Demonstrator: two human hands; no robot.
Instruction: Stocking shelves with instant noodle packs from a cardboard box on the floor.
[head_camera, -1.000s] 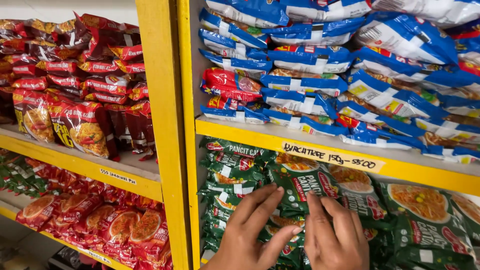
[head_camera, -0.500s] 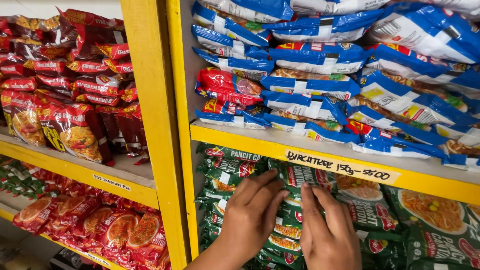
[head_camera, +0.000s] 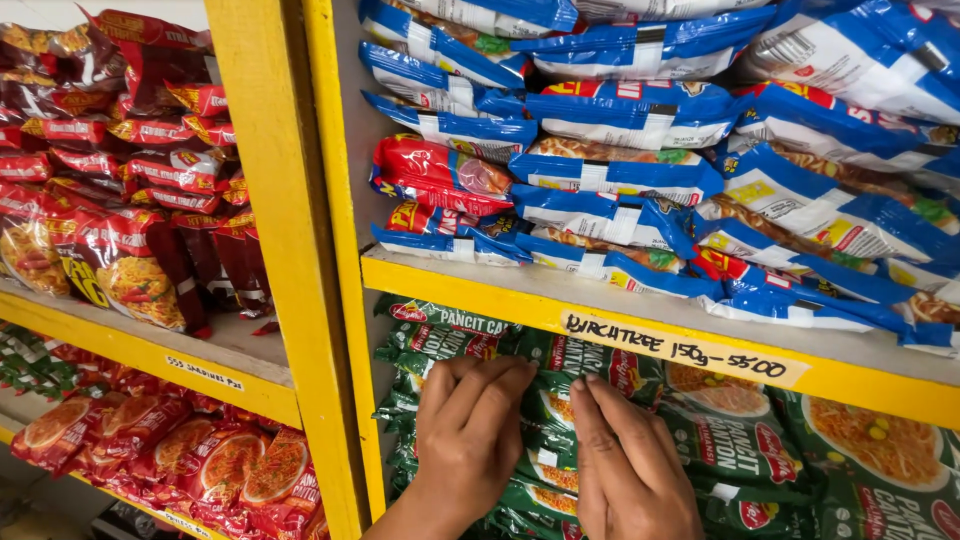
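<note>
Closest in, the left hand lies flat with fingers together, pressed on the stack of green noodle packets on the lower shelf, gripping nothing. Just beside it the right hand does likewise — fingers extended, tips on the same green stack, palm down, not closed round anything. Those packets look light and crinkly, slippery film over a brittle noodle block, so a pinch at the sealed end edge would likely serve better than a squeeze on the middle. Above the hands runs the yellow shelf edge with a handwritten paper label. Farther up — blue noodle packets piled high, one red packet among them. Off left, past the yellow post, red packs crowd another bay.
</note>
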